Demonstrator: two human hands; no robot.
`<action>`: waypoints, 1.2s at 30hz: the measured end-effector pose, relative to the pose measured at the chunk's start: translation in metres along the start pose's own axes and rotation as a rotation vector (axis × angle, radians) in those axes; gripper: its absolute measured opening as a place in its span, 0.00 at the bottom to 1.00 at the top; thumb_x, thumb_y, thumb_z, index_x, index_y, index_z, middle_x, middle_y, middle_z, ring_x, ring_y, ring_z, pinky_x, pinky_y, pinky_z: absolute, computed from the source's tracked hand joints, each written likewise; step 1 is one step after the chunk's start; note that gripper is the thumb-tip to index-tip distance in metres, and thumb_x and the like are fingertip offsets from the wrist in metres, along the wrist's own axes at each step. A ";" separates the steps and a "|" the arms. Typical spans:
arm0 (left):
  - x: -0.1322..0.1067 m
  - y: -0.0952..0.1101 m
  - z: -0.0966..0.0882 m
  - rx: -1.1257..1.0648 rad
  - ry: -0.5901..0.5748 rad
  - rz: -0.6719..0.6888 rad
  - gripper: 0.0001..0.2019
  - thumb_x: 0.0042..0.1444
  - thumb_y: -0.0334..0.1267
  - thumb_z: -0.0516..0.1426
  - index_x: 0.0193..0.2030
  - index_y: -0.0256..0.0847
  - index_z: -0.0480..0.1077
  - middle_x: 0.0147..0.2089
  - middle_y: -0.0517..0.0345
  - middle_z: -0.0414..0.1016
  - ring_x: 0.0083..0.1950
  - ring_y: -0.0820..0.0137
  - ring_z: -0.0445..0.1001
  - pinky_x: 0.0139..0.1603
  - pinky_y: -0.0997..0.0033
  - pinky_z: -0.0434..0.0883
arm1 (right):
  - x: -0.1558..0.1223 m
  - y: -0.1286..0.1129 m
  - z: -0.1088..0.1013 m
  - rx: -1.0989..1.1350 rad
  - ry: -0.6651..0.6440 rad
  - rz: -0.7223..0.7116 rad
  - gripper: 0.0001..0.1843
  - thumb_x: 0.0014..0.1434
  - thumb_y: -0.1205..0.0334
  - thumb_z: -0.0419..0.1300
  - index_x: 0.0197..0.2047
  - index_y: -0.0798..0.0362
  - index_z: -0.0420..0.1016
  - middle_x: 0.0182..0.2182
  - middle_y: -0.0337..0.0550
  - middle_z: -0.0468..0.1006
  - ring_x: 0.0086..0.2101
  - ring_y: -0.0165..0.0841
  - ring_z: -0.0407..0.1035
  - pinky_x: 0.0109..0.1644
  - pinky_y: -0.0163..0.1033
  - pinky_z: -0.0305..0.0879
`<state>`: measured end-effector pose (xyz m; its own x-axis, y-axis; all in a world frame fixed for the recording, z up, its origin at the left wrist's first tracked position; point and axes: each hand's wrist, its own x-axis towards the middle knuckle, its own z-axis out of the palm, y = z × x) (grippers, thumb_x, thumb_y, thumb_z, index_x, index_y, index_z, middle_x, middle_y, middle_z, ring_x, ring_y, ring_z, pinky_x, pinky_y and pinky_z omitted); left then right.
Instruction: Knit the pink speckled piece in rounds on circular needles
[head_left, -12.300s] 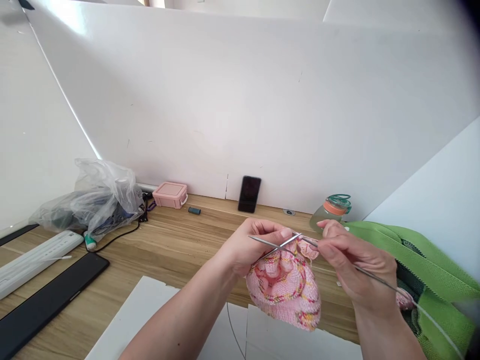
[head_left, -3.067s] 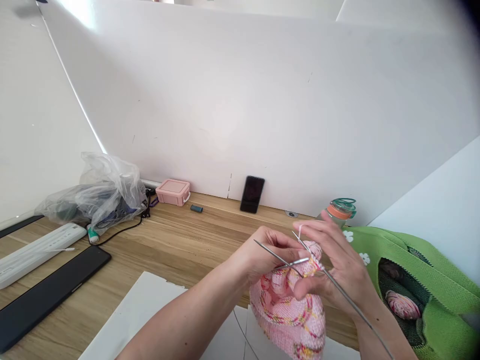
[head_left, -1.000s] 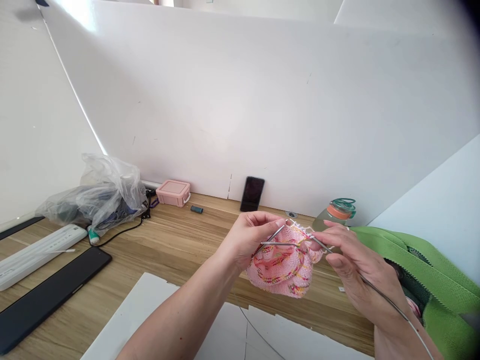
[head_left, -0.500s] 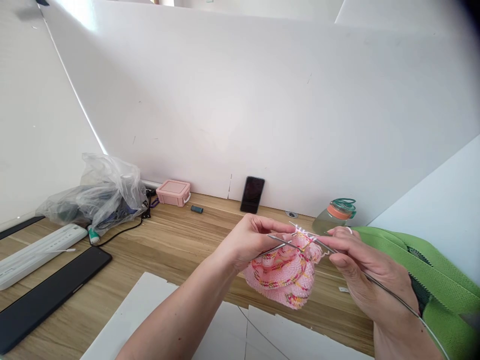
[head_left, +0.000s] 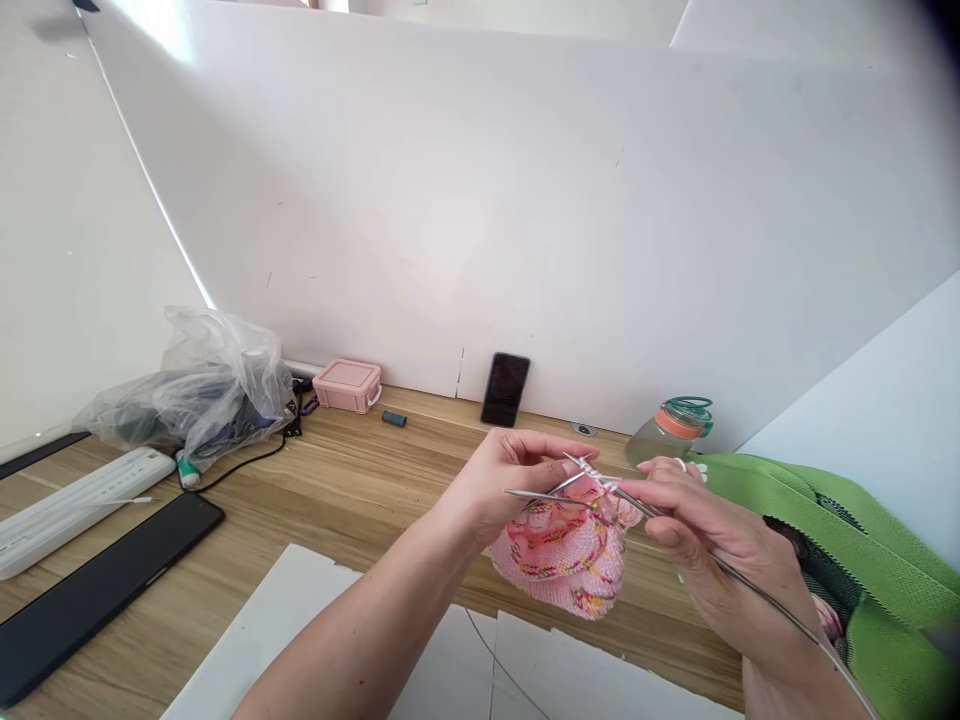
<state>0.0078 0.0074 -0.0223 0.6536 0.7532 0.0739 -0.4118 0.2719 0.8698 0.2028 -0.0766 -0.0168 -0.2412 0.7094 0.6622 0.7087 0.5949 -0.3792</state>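
Note:
My left hand (head_left: 501,480) is closed, pinching a thin metal knitting needle (head_left: 541,494) and the top edge of a pink knitted piece (head_left: 564,552) flecked with yellow and red. The piece hangs between my hands, just above the wooden desk (head_left: 339,490). My right hand (head_left: 712,540) is closed round a second needle (head_left: 739,582), whose tip crosses the first at the piece's rim. That needle runs back down past my right wrist.
A green mesh bag (head_left: 847,560) holding pink yarn lies at the right, a bottle with an orange lid (head_left: 670,432) behind it. A phone (head_left: 504,388), a pink box (head_left: 346,385), a plastic bag (head_left: 196,385), a power strip (head_left: 75,505) and white sheets (head_left: 315,620) lie about.
The knitted piece has dropped slightly and both hands have shifted a little left. The needle tips have crossed anew at the rim.

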 end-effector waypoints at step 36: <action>-0.007 0.016 0.008 0.279 0.114 0.036 0.14 0.46 0.40 0.67 0.38 0.33 0.81 0.37 0.46 0.82 0.35 0.68 0.76 0.37 0.73 0.68 | -0.001 0.003 0.000 0.066 0.149 0.006 0.11 0.63 0.54 0.59 0.47 0.44 0.78 0.25 0.36 0.70 0.30 0.33 0.64 0.43 0.45 0.58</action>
<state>0.0016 0.0014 -0.0053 0.5598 0.8260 0.0660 -0.2328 0.0803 0.9692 0.2051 -0.0759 -0.0188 -0.1326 0.6523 0.7463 0.6634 0.6178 -0.4221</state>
